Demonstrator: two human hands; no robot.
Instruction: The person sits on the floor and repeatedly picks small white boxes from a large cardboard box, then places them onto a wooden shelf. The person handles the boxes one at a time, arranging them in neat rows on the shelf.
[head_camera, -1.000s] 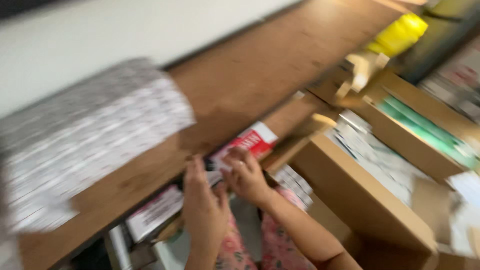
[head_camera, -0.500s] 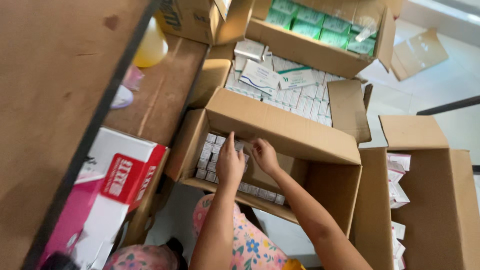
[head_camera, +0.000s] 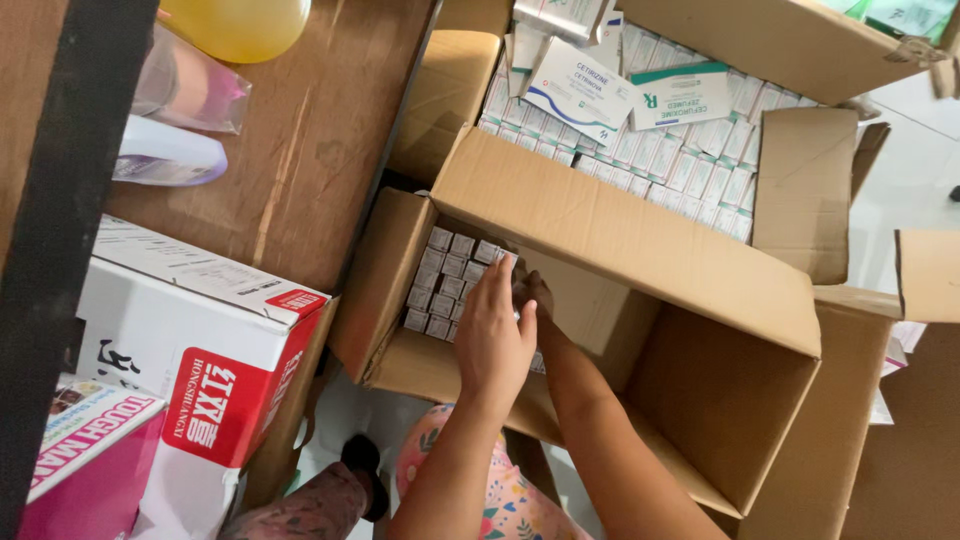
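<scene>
Both hands now deep in the open box (head_camera: 640, 250)
Left hand (head_camera: 492, 335) flat on small packets (head_camera: 447, 280); right hand (head_camera: 535, 295) mostly hidden, grip unclear; view has closed in.

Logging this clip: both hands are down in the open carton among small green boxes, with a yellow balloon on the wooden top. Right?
Not quite. In the head view the small boxes are grey-white, not green. Both hands, left and right, are in the carton; the balloon is yellow.
</scene>
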